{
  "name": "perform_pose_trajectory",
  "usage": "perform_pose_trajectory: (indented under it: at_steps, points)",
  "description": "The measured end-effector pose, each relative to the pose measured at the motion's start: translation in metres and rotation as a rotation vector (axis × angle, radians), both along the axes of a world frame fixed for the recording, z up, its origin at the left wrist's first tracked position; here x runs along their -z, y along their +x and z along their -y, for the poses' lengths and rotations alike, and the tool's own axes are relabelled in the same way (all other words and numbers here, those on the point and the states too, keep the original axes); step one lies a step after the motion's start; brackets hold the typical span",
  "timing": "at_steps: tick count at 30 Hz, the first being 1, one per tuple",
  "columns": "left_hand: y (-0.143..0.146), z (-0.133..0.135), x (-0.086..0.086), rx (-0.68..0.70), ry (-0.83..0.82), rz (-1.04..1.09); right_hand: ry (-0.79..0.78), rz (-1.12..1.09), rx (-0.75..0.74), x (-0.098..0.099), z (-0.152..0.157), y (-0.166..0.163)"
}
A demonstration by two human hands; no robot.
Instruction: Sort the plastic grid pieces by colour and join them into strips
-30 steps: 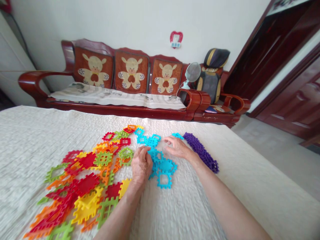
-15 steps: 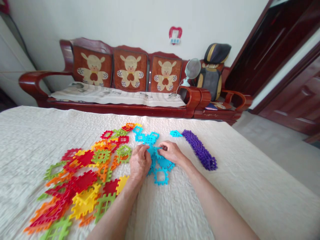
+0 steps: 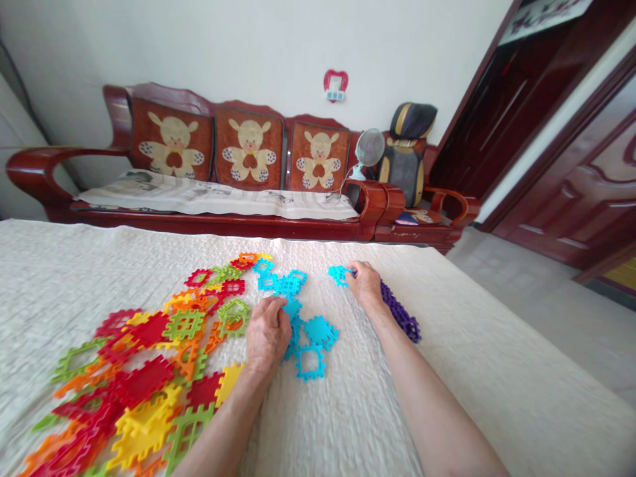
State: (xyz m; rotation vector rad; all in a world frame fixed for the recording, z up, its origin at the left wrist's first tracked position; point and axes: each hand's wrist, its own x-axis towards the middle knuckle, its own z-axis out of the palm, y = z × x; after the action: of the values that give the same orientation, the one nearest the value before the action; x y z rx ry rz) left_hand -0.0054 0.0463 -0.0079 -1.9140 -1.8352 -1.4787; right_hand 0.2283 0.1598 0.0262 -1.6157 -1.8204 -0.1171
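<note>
My left hand [image 3: 268, 331] is closed, its thumb and fingertips pinching the edge of a blue interlocking plastic tile [image 3: 293, 309] over a loose group of blue tiles. Further right, my right hand [image 3: 365, 285] has its fingers closed at a small blue tile stack [image 3: 338, 275], gripping a blue tile there. That hand partly covers the upper end of a long row of purple tiles [image 3: 397, 308]. Between my arms lie a solid blue tile [image 3: 320, 331] and a square blue frame tile [image 3: 311, 363]. More blue tiles [image 3: 287, 283] rest beyond my left hand.
Red, yellow, orange and green tiles [image 3: 149, 331] spread in a heap on the left. Everything lies on a pale quilted cloth [image 3: 358, 411] over the table. Behind stand a wooden sofa [image 3: 308, 228] with bear cushions, a small fan [image 3: 370, 147] and a chair [image 3: 405, 169].
My right hand has moved away from the left hand, right and outward to the small blue stack by the purple row. My left hand stays over the blue group. The view has shifted slightly.
</note>
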Motion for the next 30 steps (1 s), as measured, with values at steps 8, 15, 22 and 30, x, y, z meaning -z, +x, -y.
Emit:
perform_pose_trajectory:
  at_steps: [8,15,22,30]
  points:
    - [0.0,0.0,0.0,0.004,0.012,-0.016,-0.031,0.115,0.034,0.001,-0.015,0.0]
    - [0.0,0.0,0.002,0.006,0.017,-0.017,-0.055,0.142,0.035,0.001,-0.011,-0.004]
    - [0.0,-0.001,0.001,0.015,0.011,-0.006,-0.029,0.157,0.024,0.003,-0.017,-0.004]
    - [0.0,0.0,0.0,0.004,0.016,0.001,-0.037,0.176,0.023,0.001,-0.014,-0.004]
